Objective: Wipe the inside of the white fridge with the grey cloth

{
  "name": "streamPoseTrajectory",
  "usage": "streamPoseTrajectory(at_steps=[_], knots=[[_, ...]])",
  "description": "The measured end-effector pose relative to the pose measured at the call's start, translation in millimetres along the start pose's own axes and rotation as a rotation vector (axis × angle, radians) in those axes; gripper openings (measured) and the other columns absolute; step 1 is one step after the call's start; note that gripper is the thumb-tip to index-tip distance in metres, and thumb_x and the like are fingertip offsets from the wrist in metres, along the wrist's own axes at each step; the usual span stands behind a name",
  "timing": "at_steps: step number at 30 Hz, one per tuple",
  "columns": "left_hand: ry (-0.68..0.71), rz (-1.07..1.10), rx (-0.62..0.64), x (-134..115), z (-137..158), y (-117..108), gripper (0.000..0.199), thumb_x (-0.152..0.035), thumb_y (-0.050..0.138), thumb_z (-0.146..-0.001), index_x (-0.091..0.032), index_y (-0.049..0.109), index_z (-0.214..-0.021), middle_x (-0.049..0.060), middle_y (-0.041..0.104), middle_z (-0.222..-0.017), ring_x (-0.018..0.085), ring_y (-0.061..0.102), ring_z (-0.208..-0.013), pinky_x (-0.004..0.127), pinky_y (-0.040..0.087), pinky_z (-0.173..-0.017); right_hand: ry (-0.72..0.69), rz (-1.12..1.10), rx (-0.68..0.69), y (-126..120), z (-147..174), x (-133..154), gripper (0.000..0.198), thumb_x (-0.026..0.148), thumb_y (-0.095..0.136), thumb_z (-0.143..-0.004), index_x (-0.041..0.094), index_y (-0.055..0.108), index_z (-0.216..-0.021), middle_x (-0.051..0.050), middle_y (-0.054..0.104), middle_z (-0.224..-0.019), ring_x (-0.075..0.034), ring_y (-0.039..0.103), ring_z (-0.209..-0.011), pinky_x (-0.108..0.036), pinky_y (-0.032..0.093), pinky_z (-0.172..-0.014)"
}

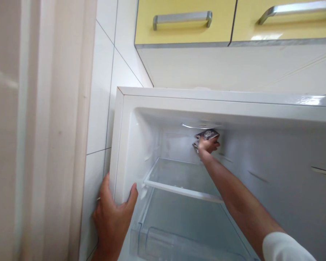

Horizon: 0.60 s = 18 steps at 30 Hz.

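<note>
the fridge (228,105) stands open and fills most of the view, white inside and out, and everything here sits against it. the right hand (206,145) is reached deep into the fridge, up near its ceiling at the back wall, with the bare forearm stretched across the inside and a white sleeve (285,248) at the lower right corner. that hand is closed around a dark cloth (208,135), which is bunched in the fingers and pressed against the back wall just under the pale light fitting (198,125) in the fridge ceiling.

the left hand (112,217) grips the fridge's left front edge, low down: the thumb wraps round onto the inner face while the fingers lie on the outer side wall, so the hand is clamped on the frame itself. a thin ring shows on one finger.

inside the fridge, below the right hand, a clear glass shelf (179,183) with a white front strip runs across. lower still, near the bottom edge of the view, is a clear plastic drawer (179,246).

left of the fridge is a white tiled wall (103,90), and further left a pale door frame (57,127). above the fridge hang yellow cupboards (184,32) with grey metal handles (182,18).
</note>
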State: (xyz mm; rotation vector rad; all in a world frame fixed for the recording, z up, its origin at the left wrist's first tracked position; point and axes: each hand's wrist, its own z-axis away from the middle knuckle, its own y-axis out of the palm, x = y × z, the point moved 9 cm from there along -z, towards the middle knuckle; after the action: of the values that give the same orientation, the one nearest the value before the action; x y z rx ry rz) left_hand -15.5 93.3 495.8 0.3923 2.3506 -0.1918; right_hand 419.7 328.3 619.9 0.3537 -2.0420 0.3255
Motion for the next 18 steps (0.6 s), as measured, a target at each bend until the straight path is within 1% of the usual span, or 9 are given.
streamPoseTrajectory(at_steps=[2, 4, 5, 7, 9, 11, 13, 16, 18], knots=[[-0.015, -0.008, 0.0, 1, 0, -1, 0.082, -0.063, 0.067, -0.08, -0.015, 0.053, -0.145, 0.023, 0.071, -0.131, 0.045, 0.073, -0.11, 0.059, 0.06, -0.092, -0.093, 0.012, 0.058, 26, 21, 23, 0.078, 0.05, 0.052, -0.1, 0.011, 0.023, -0.161, -0.027, 0.038, -0.15, -0.035, 0.049, -0.131, -0.047, 0.043, -0.106], [-0.032, -0.028, 0.005, 3, 0, -1, 0.083, -0.065, 0.067, -0.08, -0.016, 0.053, -0.145, 0.023, 0.072, -0.129, 0.046, 0.073, -0.109, 0.06, 0.06, -0.091, -0.183, 0.032, 0.135, 56, 49, 46, 0.076, 0.047, 0.056, -0.098, 0.01, 0.03, -0.159, -0.027, 0.037, -0.15, -0.037, 0.046, -0.132, -0.045, 0.042, -0.106], [-0.042, -0.04, 0.01, 4, 0, -1, 0.083, -0.065, 0.067, -0.079, -0.017, 0.053, -0.145, 0.023, 0.072, -0.128, 0.046, 0.073, -0.108, 0.061, 0.06, -0.091, -0.222, 0.045, 0.173, 71, 65, 58, 0.074, 0.043, 0.06, -0.096, 0.012, 0.034, -0.157, -0.026, 0.036, -0.15, -0.038, 0.045, -0.132, -0.045, 0.042, -0.107], [-0.062, -0.06, 0.02, 8, 0, -1, 0.084, -0.067, 0.067, -0.079, -0.017, 0.053, -0.145, 0.023, 0.072, -0.126, 0.047, 0.073, -0.106, 0.062, 0.06, -0.089, -0.314, 0.062, 0.255, 101, 96, 82, 0.071, 0.036, 0.068, -0.091, 0.019, 0.041, -0.155, -0.021, 0.038, -0.151, -0.037, 0.044, -0.132, -0.043, 0.041, -0.107], [-0.077, -0.074, 0.037, 12, 1, 0, 0.083, -0.067, 0.067, -0.08, -0.018, 0.053, -0.145, 0.022, 0.073, -0.125, 0.046, 0.073, -0.106, 0.062, 0.06, -0.088, -0.387, 0.072, 0.33, 125, 123, 103, 0.065, 0.027, 0.068, -0.089, 0.024, 0.047, -0.151, -0.018, 0.043, -0.147, -0.035, 0.046, -0.128, -0.042, 0.042, -0.106], [-0.081, -0.079, 0.06, 15, 1, 2, 0.082, -0.068, 0.068, -0.081, -0.019, 0.052, -0.145, 0.022, 0.073, -0.125, 0.046, 0.073, -0.107, 0.06, 0.061, -0.087, -0.412, 0.083, 0.367, 138, 139, 116, 0.059, 0.019, 0.059, -0.091, 0.023, 0.05, -0.149, -0.019, 0.044, -0.143, -0.035, 0.047, -0.126, -0.042, 0.042, -0.103], [-0.077, -0.08, 0.053, 18, 1, 3, 0.081, -0.068, 0.068, -0.082, -0.02, 0.052, -0.145, 0.022, 0.073, -0.126, 0.044, 0.073, -0.109, 0.059, 0.061, -0.088, -0.416, 0.1, 0.377, 143, 143, 121, 0.06, 0.014, 0.052, -0.092, 0.02, 0.048, -0.151, -0.021, 0.042, -0.143, -0.036, 0.046, -0.127, -0.043, 0.042, -0.102], [-0.08, -0.075, 0.043, 18, 2, 2, 0.081, -0.068, 0.069, -0.081, -0.021, 0.052, -0.145, 0.02, 0.074, -0.123, 0.043, 0.074, -0.107, 0.056, 0.062, -0.087, -0.458, 0.139, 0.422, 146, 138, 123, 0.064, 0.015, 0.054, -0.091, 0.021, 0.045, -0.154, -0.02, 0.039, -0.146, -0.036, 0.045, -0.128, -0.043, 0.041, -0.104], [-0.092, -0.075, 0.058, 17, 2, 3, 0.081, -0.067, 0.069, -0.081, -0.02, 0.052, -0.145, 0.02, 0.074, -0.122, 0.043, 0.074, -0.106, 0.057, 0.061, -0.089, -0.487, 0.177, 0.475, 148, 131, 122, 0.064, 0.017, 0.056, -0.09, 0.023, 0.046, -0.153, -0.019, 0.04, -0.146, -0.035, 0.047, -0.127, -0.042, 0.043, -0.103]])
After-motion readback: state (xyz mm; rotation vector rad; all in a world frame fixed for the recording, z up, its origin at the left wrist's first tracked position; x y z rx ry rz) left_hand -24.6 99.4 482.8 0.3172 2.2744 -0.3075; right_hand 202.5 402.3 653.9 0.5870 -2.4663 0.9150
